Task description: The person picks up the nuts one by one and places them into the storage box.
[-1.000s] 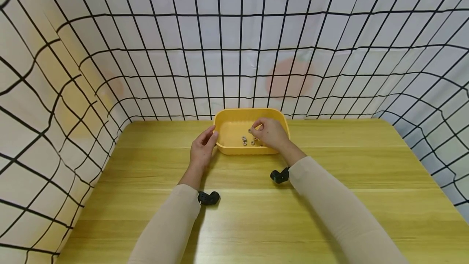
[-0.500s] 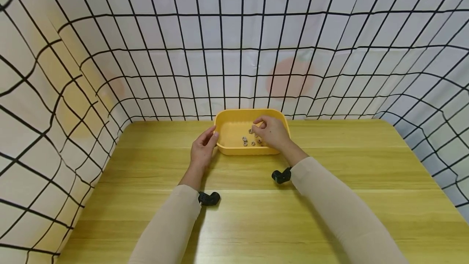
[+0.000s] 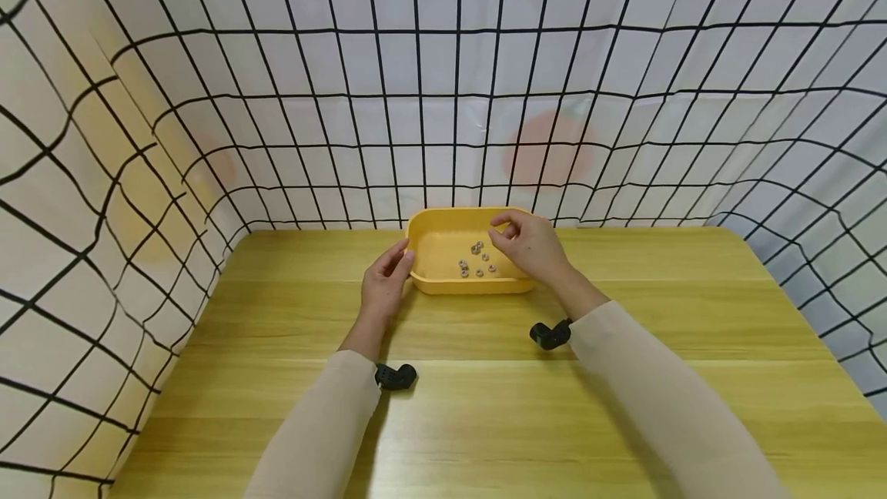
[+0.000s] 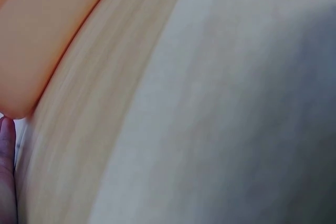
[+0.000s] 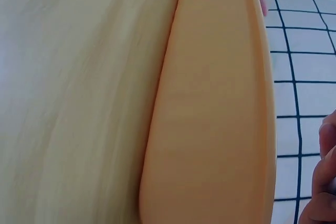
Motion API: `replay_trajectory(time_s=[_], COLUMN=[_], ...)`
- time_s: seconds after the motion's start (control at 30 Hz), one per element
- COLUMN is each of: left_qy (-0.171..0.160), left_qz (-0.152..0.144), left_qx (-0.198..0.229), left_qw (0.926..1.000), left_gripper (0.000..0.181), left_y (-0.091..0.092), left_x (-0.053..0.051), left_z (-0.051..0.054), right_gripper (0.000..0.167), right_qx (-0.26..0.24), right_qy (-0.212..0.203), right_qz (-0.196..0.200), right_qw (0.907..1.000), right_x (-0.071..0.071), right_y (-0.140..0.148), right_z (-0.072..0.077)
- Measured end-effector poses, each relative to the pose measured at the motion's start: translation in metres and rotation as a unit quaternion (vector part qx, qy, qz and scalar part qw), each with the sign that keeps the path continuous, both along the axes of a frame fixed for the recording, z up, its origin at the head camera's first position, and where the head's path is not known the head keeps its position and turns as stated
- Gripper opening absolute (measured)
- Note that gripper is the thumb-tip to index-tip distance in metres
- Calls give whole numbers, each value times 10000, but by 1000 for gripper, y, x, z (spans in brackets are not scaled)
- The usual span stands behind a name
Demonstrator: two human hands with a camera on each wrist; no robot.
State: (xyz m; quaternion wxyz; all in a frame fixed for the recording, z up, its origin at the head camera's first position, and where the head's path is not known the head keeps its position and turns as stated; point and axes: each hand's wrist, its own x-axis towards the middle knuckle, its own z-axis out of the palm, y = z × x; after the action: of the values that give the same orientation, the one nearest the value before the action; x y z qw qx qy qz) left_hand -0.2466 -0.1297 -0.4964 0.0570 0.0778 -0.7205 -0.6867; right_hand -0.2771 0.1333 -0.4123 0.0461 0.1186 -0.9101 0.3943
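Observation:
Small metal nuts [image 3: 479, 272] lie scattered on the floor of a yellow plastic tray [image 3: 433, 245], several of them around its middle and front. At the tray's left end my left hand [image 3: 383, 283] holds the rim with thumb and fingers. My right hand [image 3: 533, 249] hovers over the right end, thumb and index finger bent and slightly apart, with no nut visible at their tips. In the right wrist view, only some fingers [image 5: 326, 145] of that hand show at the right edge. The left wrist view catches the tray's outer wall [image 4: 47, 30] and one fingertip.
The tray stands at the back of a wooden table [image 3: 457, 414]. Behind it and on both sides hangs a black grid net [image 3: 453, 95] in front of pale cloth. A small black camera [image 3: 550, 334] sits at each wrist.
My right hand has moved right and up, away from the nuts in the middle of the tray, uncovering more of them. A nut that was at its fingertips now lies in the tray. My left hand stays.

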Motion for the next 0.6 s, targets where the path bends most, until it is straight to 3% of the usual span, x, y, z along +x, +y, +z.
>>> replay_trajectory(time_s=[0.3,0.43,0.6], left_qy=[74,46,-24], left_qz=[38,-44,-73], left_qx=[494,446,334], left_qw=[9987,9990,9994], left_gripper=[45,45,48], left_y=[-4,-4,-5], left_x=[1,1,-1], left_z=[0,2,3], right_gripper=[26,31,41], right_qx=[329,428,574], right_qy=[34,235,110], right_qz=[-383,-605,-659], right_qw=[9987,9970,9961], right_x=[7,9,7], right_y=[26,39,55], right_z=[-5,-8,-13])
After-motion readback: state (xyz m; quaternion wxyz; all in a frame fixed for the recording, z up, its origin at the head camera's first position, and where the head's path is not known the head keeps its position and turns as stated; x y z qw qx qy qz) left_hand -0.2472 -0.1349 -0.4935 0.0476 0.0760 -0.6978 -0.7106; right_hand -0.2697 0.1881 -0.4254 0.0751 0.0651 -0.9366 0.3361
